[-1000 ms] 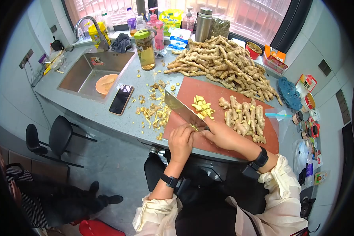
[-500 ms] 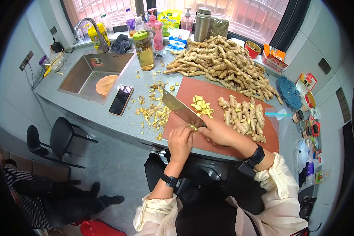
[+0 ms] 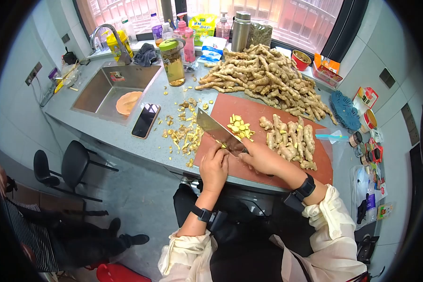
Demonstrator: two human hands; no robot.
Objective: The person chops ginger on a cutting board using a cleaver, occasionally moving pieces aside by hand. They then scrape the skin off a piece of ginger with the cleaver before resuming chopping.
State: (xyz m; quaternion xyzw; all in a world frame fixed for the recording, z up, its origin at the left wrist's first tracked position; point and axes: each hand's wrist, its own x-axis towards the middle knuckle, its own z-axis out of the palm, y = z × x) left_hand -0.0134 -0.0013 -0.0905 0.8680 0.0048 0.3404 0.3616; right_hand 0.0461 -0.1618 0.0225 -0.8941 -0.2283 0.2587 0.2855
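Observation:
My right hand (image 3: 262, 157) grips a cleaver (image 3: 217, 128) by its handle, with the broad blade slanting over the red cutting board (image 3: 225, 104). Close to the blade's lower edge, my left hand (image 3: 214, 168) has its fingers bent and closed on a small piece of ginger (image 3: 223, 145), partly hidden by the fingertips. Beyond the blade lies a little heap of yellow ginger slices (image 3: 240, 127). Several whole ginger roots (image 3: 290, 140) are lined up on the board, right of the slices.
A big pile of ginger (image 3: 268, 77) stands behind the board. Ginger scraps (image 3: 185, 136) litter the counter to the left, near a phone (image 3: 146, 121), a tea bottle (image 3: 173, 63) and the sink (image 3: 87, 96). Another person's legs (image 3: 84, 242) show at lower left.
My left fingers have shifted slightly left and away from me along the board. The cleaver has moved a little to the right. At far left, the other person has shifted.

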